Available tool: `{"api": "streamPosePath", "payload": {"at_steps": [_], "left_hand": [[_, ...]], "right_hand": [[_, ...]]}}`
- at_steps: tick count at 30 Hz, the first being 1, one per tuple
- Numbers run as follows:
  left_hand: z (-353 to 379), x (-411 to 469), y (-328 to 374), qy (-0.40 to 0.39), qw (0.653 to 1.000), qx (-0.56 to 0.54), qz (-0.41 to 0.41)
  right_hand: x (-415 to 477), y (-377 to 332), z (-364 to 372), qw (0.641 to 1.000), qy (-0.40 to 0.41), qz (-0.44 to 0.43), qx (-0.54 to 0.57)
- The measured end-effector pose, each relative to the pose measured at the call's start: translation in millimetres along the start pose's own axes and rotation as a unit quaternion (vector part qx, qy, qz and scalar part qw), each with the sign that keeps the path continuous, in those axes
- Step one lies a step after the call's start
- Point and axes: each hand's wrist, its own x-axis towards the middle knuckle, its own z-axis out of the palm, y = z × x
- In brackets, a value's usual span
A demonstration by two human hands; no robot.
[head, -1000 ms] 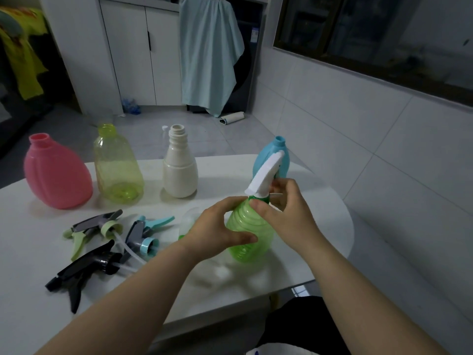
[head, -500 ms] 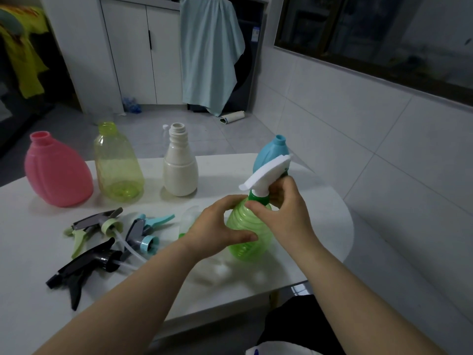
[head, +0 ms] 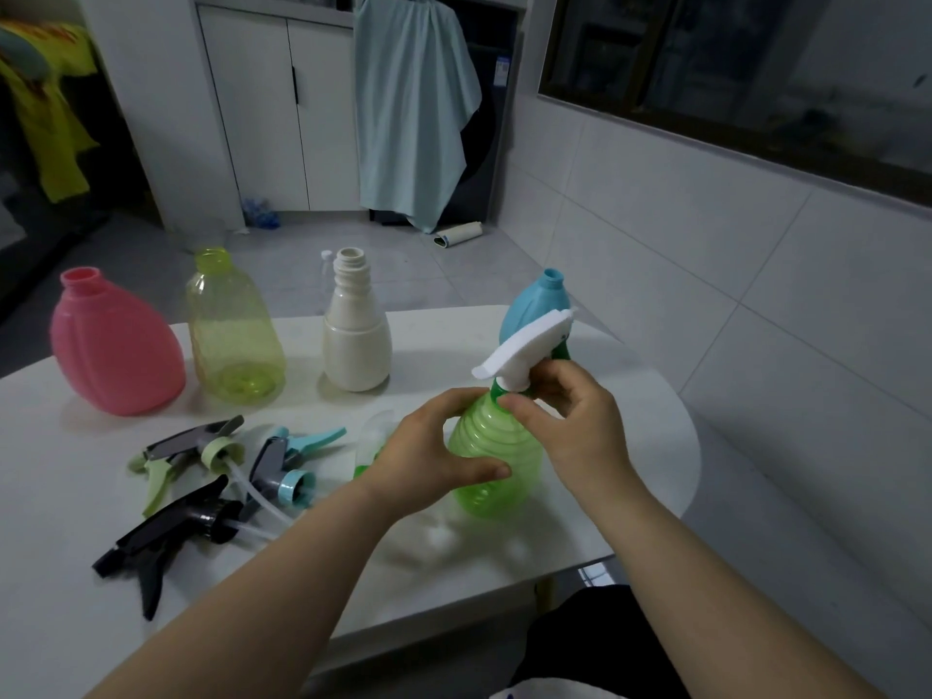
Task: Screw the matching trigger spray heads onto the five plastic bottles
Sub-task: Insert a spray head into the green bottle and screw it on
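Along the bench [head: 60,496], pink bottle [head: 116,350], yellow bottle [head: 234,335], cream bottle [head: 357,340], all uncapped; in front, three loose trigger heads [head: 270,461]. Centre: left hand [head: 428,456] gripping the green bottle [head: 497,461], right hand [head: 570,421] pinching the collar of its white trigger head [head: 524,353]; fifth, blue bottle [head: 534,305], just behind.

L grip [head: 428,466] curled wide, R grip [head: 575,426] pinching, thumb & index
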Motion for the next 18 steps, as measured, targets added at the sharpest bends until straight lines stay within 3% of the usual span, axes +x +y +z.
{"api": "streamPosePath", "payload": {"at_steps": [4,11,15,18], "left_hand": [[2.0,-0.3,0.9,0.007,1.000,-0.003,-0.001],[5.7,-1.8,1.0,0.009,1.000,0.002,0.001],[5.5,-1.6,1.8,0.006,1.000,0.002,0.002],[5.0,-0.5,1.7,0.003,1.000,0.001,0.004]], "right_hand": [[0.1,-1.2,4.8,0.994,-0.006,-0.033,-0.103],[8.3,-8.3,3.0,0.992,-0.027,0.038,-0.118],[11.0,-9.2,-13.2,0.988,-0.097,0.094,-0.069],[14.0,-15.5,-24.7,0.983,-0.168,0.076,-0.018]]}}
